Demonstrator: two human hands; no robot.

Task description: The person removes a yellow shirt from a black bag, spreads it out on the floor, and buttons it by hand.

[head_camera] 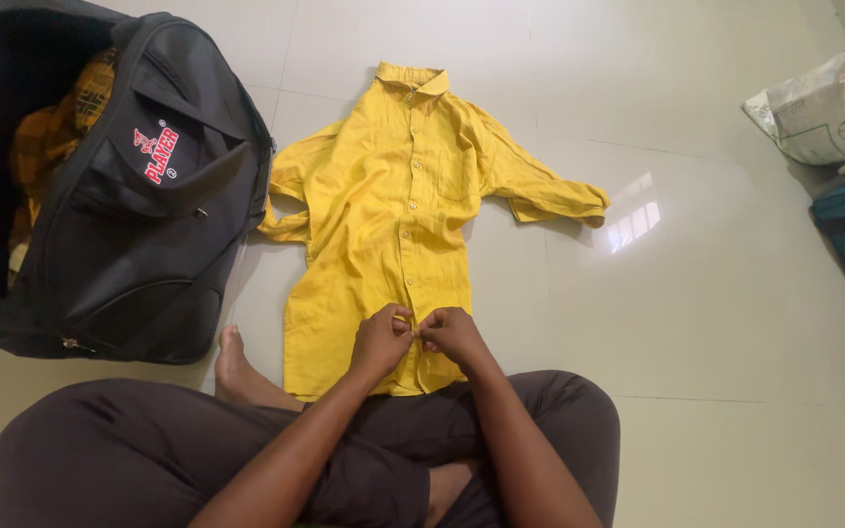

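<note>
Yellow shirt (393, 205), both hands (418, 337) pinching placket

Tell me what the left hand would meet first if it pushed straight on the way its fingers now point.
The left hand points inward, toward the right hand, whose fingertips sit almost against it on the button strip of the yellow shirt. It would likely meet those fingers first, though the gap between them is hard to judge.

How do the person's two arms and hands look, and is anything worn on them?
Both forearms are bare up to the picture's lower edge: no sleeves show. The left hand and right hand wear no gloves, and no watch, bracelet or ring is visible. Whether a ring is hidden on the curled fingers cannot be told. The legs wear dark trousers.
</note>
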